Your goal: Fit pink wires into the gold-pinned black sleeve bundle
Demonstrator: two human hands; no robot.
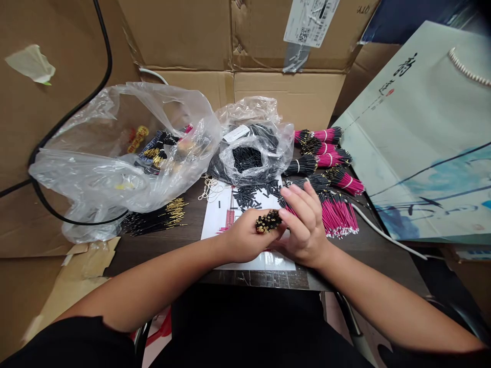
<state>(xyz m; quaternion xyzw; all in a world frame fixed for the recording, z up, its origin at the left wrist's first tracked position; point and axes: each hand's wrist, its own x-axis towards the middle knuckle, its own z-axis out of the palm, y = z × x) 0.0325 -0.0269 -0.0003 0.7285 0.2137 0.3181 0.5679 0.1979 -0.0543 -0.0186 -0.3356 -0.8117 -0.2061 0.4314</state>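
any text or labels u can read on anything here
Cardboard carton: handwritten marking, perhaps "010", unsure.
White QR-code label: print too small to read.
Paper bag: brush calligraphy and red seal, unreadable.
White tag on plastic bag: too blurred to read.

the one head view looks forward and down from above, close over the left hand (245, 237), right hand (303, 230) and table (161, 250).
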